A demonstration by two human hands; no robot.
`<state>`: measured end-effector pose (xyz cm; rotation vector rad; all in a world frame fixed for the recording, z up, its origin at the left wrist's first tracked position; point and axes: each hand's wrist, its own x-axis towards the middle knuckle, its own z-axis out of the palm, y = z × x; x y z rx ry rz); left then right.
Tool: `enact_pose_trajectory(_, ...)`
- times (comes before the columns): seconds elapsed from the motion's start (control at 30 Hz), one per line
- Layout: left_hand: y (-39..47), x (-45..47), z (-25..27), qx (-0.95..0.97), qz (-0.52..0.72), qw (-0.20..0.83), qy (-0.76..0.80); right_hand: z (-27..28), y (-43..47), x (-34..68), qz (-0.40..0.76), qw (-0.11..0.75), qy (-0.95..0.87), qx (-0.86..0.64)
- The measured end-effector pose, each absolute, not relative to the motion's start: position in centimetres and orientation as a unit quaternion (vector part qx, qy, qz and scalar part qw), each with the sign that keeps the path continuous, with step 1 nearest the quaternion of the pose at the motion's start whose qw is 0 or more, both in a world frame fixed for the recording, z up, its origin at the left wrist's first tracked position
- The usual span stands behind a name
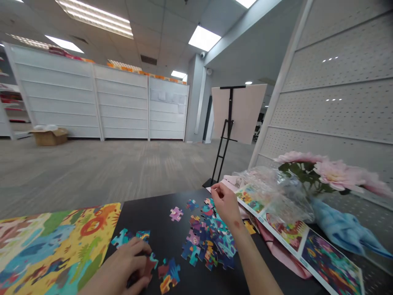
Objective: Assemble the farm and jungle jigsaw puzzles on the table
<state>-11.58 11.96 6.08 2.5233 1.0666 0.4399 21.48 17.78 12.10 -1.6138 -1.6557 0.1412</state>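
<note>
My left hand (132, 262) is low on the black table, its fingers curled over a jigsaw puzzle piece (152, 262) that shows partly at the fingertips. Beside it lie joined pieces with blue, red and orange (168, 275), and teal pieces (122, 237) sit just above the knuckles. My right hand (225, 203) is raised over the far side of the puzzle pile (204, 241), thumb and fingers pinched together. Whatever is in that pinch cannot be made out. A pink-purple piece (176, 214) and a small blue one (192, 204) lie apart from the pile.
A finished yellow animal puzzle (58, 246) covers the table's left. On the right are a picture sheet (331, 262), clear plastic wrapping (276, 192), pink flowers (337, 172) and a blue wrap (346, 225). An easel (225, 139) stands behind, with a cardboard box (50, 136) farther off.
</note>
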Motion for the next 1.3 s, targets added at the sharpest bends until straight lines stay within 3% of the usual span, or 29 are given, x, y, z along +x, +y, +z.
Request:
enact_pose_trajectory(0.1, 12.0, -11.4, 4.9, 0.919, 0.186, 0.138, 0.318, 11.2, 18.3, 22.3, 0.065, 0.372, -0.654, -0.656)
enact_pose_trajectory(0.2, 11.7, -11.0, 4.0, 0.934, 0.207, 0.113, 0.267, 9.6, 18.3, 21.7, 0.123, 0.288, -0.699, -0.643)
enact_pose_trajectory(0.33, 11.3, -10.4, 3.9, 0.939, 0.187, 0.122, 0.262, 7.7, 17.6, 20.2, 0.181, 0.171, -0.745, -0.619)
enact_pose_trajectory(0.47, 11.6, -10.3, 4.1, 0.939, 0.174, 0.129, 0.268, 7.1, 17.2, 19.7, 0.197, 0.116, -0.768, -0.598)
enact_pose_trajectory(0.9, 10.3, -11.4, 8.5, 0.892, 0.129, 0.231, 0.367, 8.6, 18.5, 21.7, 0.103, 0.113, -0.739, -0.656)
enact_pose_trajectory(1.3, 11.6, -13.4, 9.2, 0.882, 0.128, 0.252, 0.378, 7.4, 17.1, 16.8, 0.150, 0.092, -0.802, -0.571)
